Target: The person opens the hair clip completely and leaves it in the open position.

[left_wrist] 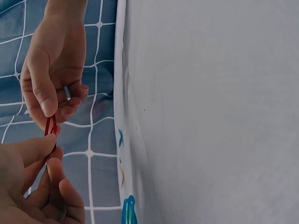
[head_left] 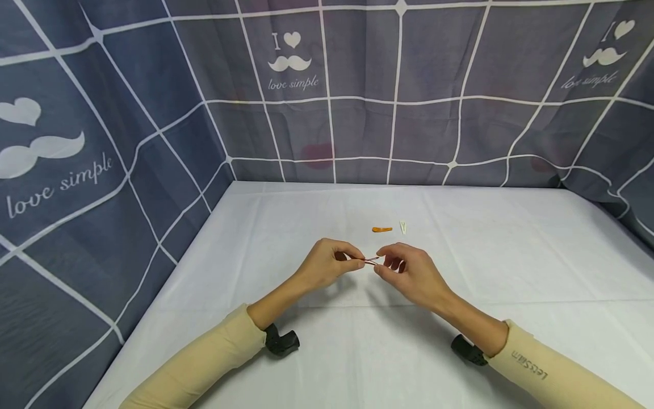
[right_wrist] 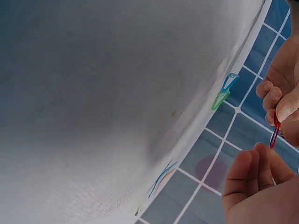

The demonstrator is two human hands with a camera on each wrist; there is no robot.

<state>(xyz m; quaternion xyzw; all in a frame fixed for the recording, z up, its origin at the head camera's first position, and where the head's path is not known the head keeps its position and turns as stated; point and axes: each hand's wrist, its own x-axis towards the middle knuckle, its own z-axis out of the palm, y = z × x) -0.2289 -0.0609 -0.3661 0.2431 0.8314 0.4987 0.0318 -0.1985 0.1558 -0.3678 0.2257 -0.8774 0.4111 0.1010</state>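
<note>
In the head view, a thin dark red hair clip [head_left: 371, 261] is held above the white table, its two arms spread slightly apart. My left hand [head_left: 328, 262] pinches one end between thumb and fingers. Close to the other end is my right hand [head_left: 411, 271], thumb and index finger apart on either side of the clip's tip. The right wrist view shows the red clip [right_wrist: 274, 133] pointing towards the right fingertips [right_wrist: 262, 156]; contact there is unclear. Beyond the hands lie an orange hair clip [head_left: 382, 229] and a pale, cream-coloured hair clip [head_left: 403, 227].
White cloth covers the table [head_left: 286, 221]. Dark checked curtains [head_left: 363, 130] stand behind it and at both sides. Black devices [head_left: 282, 342] sit at the wrists. Blue [right_wrist: 229, 82] and green [right_wrist: 220, 100] clip-like shapes show along the cloth's edge in the right wrist view.
</note>
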